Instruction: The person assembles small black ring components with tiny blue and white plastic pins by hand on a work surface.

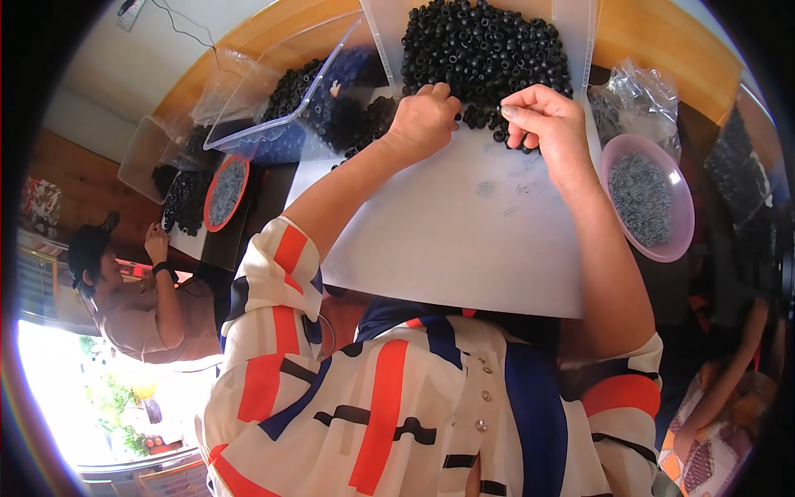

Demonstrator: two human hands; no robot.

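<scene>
A large heap of small black ring-shaped plastic parts (484, 50) fills a clear bin that lies open toward me, and some spill onto the white sheet (447, 240). At the heap's near left edge is my left hand (422, 123), fingers curled and closed; what they hold, if anything, is hidden. My right hand (546, 128) is at the near right edge of the heap, with thumb and forefinger pinched together. A small dark piece shows at those fingertips, too small to name surely. Loose black rings lie just beneath this hand. Several faint bluish specks dot the sheet.
To the right stands a pink bowl (648, 199) of small blue-grey pieces, near a clear plastic bag (638, 103). At left are a clear tub (290, 116), more black parts and an orange-rimmed bowl (226, 192). A co-worker (137, 290) sits at far left; another person's arm shows lower right.
</scene>
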